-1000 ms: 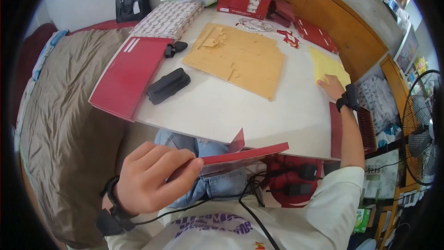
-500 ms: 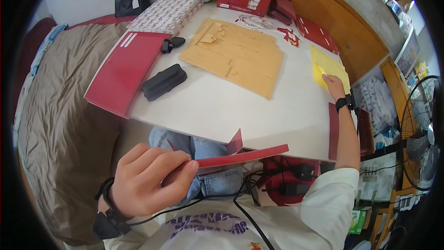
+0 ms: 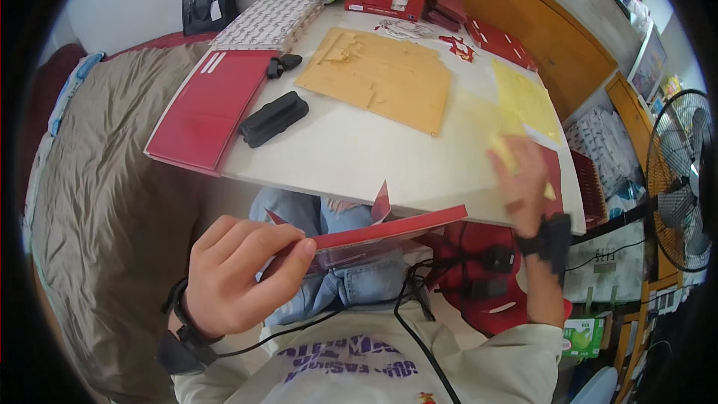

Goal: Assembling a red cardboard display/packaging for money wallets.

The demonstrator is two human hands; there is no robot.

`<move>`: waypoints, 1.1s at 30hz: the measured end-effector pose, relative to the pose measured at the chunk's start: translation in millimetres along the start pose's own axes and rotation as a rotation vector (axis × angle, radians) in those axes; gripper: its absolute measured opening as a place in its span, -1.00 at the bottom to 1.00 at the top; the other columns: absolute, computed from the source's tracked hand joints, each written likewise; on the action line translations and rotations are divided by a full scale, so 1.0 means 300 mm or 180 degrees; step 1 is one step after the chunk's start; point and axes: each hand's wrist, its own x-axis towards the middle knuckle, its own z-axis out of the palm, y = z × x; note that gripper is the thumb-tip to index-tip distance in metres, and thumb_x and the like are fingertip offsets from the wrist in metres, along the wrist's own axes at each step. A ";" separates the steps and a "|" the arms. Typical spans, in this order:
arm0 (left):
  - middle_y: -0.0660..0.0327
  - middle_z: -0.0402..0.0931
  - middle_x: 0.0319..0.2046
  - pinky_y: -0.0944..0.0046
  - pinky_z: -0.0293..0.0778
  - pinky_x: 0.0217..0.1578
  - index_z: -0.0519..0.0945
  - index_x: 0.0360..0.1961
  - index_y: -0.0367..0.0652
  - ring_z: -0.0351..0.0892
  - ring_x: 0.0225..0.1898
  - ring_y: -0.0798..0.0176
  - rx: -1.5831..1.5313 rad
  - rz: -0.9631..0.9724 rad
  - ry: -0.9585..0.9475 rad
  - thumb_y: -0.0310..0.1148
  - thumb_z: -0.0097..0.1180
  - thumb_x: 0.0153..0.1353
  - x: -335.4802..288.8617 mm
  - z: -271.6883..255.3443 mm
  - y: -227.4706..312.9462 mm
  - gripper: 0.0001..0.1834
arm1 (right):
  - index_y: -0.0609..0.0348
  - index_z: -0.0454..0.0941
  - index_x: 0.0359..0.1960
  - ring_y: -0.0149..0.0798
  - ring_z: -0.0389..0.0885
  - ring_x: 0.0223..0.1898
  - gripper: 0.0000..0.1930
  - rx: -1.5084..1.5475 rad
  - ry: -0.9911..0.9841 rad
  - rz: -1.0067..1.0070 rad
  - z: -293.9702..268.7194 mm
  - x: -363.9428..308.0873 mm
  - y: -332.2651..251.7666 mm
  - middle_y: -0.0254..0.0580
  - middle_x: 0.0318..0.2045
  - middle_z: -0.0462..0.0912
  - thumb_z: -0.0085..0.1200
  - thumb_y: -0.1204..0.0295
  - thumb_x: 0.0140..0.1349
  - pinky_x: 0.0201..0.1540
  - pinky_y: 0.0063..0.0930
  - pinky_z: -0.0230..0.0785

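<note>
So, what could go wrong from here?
The red cardboard piece could tip or slip, since only the left hand grips it, at one end, over the jeans rather than the table. The yellow piece in the right hand might crease or drop; blur hides how firmly it is held.

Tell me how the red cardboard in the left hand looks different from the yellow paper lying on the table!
The red cardboard is held up in the left hand, while the yellow paper lies on the table. The red cardboard shows a narrow edge; the yellow paper shows a wide face. The red cardboard has flaps sticking up; the yellow paper looks flat.
</note>
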 end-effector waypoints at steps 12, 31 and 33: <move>0.21 0.54 -0.42 0.32 0.28 -0.55 0.59 -0.32 -0.20 0.48 -0.51 0.26 0.0045 -0.0214 0.0187 -0.56 0.20 -0.20 -0.079 -0.034 0.008 -0.70 | 0.18 0.52 -0.13 0.01 0.50 -0.11 -0.66 -0.0067 -0.0726 -0.0092 -0.083 -0.200 0.050 -0.06 -0.12 0.53 0.17 0.30 0.09 -0.10 -0.26 0.35; 0.14 0.53 -0.41 0.28 0.26 -0.53 0.55 -0.27 -0.24 0.44 -0.52 0.19 0.0052 -0.0378 -0.0104 -0.64 0.16 -0.24 -0.042 -0.008 0.007 -0.63 | 0.09 0.42 0.04 -0.10 0.39 -0.01 -0.46 -0.0441 -0.1226 -0.0886 -0.023 -0.220 0.033 -0.13 -0.03 0.44 0.22 0.19 0.01 -0.04 -0.25 0.22; 0.12 0.52 -0.41 0.28 0.25 -0.53 0.53 -0.24 -0.24 0.44 -0.51 0.18 -0.0028 -0.0369 -0.0121 -0.64 0.15 -0.23 -0.037 -0.009 0.003 -0.61 | 0.09 0.42 0.04 -0.10 0.39 -0.02 -0.48 -0.0472 -0.1234 -0.1010 -0.027 -0.215 0.043 -0.13 -0.03 0.44 0.20 0.20 0.03 -0.05 -0.25 0.22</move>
